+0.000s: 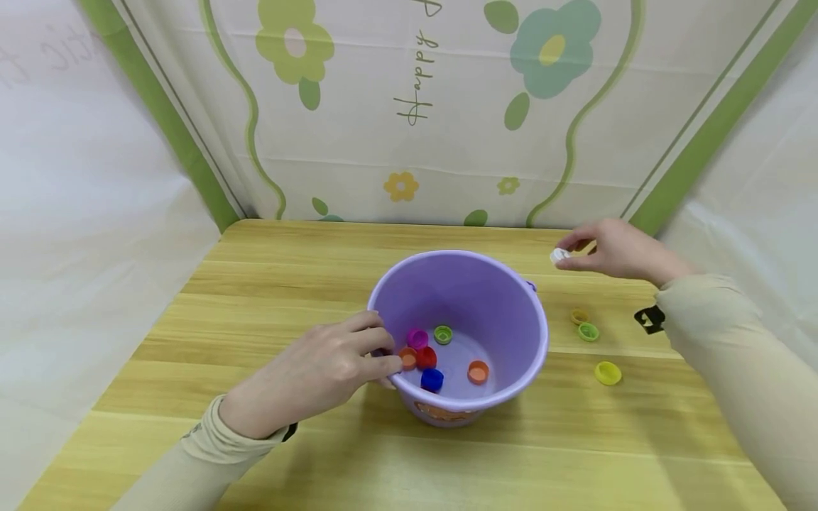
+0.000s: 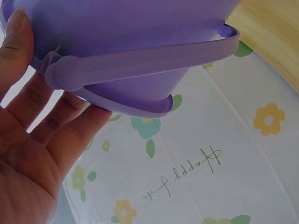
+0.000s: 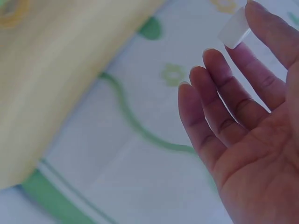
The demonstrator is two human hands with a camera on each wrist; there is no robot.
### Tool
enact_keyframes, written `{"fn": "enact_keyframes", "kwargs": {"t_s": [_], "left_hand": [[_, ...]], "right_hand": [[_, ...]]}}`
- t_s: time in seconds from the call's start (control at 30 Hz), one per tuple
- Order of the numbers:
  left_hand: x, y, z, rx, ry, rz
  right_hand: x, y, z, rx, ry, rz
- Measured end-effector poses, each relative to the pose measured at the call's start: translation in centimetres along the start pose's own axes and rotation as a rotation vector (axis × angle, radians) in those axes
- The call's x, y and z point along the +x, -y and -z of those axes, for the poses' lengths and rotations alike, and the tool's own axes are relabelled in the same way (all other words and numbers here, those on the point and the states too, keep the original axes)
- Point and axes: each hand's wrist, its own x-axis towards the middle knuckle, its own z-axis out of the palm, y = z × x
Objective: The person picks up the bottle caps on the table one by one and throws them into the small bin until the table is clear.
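Note:
My left hand (image 1: pixel 329 369) grips the near-left rim of a purple bucket (image 1: pixel 505 319), thumb on the inner side and fingers outside. From below, the left wrist view shows the bucket's handle (image 2: pixel 154 60) hanging along its outer wall beside those fingers. Right of the bucket, above the table, my right hand (image 1: pixel 613 250) pinches a white bottle cap (image 1: pixel 560 255) between thumb and forefinger; its other fingers are loosely bent. Inside the bucket lie several caps, among them a blue cap (image 1: pixel 432 380), a red cap (image 1: pixel 426 358), a magenta cap (image 1: pixel 418 338) and a green cap (image 1: pixel 443 334).
On the wooden table (image 1: pixel 275 305), right of the bucket, lie a yellow cap (image 1: pixel 608 372), a light green cap (image 1: pixel 588 331) and an orange-yellow cap (image 1: pixel 579 316). A flowered white cloth (image 1: pixel 358 149) hangs behind the table's far edge.

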Motion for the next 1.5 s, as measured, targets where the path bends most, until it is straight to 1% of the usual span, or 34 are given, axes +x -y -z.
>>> {"fn": "enact_keyframes", "kwargs": {"t_s": [0.07, 0.13, 0.23, 0.33, 0.5, 0.67, 0.73, 0.83, 0.97, 1.17, 1.33, 1.5], "left_hand": [[0.0, 0.0, 0.0, -0.005, 0.010, 0.008], [-0.1, -0.1, 0.0, -0.011, 0.022, 0.018], [-0.1, -0.1, 0.1, -0.020, 0.028, 0.021], [0.0, 0.0, 0.0, -0.013, 0.012, 0.006], [0.0, 0.0, 0.1, -0.003, -0.007, -0.010], [-0.1, 0.0, 0.2, -0.003, -0.002, -0.006], [-0.1, 0.0, 0.2, -0.005, -0.003, -0.006], [-0.2, 0.0, 0.2, -0.007, -0.006, -0.009], [-0.2, 0.1, 0.2, 0.001, -0.009, -0.012], [-0.3, 0.1, 0.1, 0.002, -0.005, -0.012], [-0.3, 0.2, 0.1, 0.003, -0.005, -0.016], [-0.3, 0.2, 0.0, 0.010, -0.005, -0.015]], "right_hand": [[0.0, 1.5, 1.1, -0.010, -0.016, 0.001], [0.0, 3.0, 2.0, -0.017, -0.037, 0.021], [0.0, 5.2, 3.1, 0.003, -0.066, 0.091], [0.0, 7.6, 3.9, 0.007, -0.082, 0.179], [0.0, 11.3, 4.4, -0.039, -0.079, 0.273], [0.6, 14.0, 4.2, -0.068, -0.085, 0.408], [1.0, 14.8, 4.0, -0.068, -0.080, 0.459], [1.6, 16.0, 3.9, -0.065, -0.061, 0.497], [2.2, 17.2, 3.5, -0.060, -0.020, 0.494], [3.2, 18.6, 2.5, -0.029, 0.069, 0.499], [3.6, 19.4, 1.8, -0.026, 0.090, 0.537], [4.0, 19.6, 1.2, -0.022, 0.105, 0.560]]}}
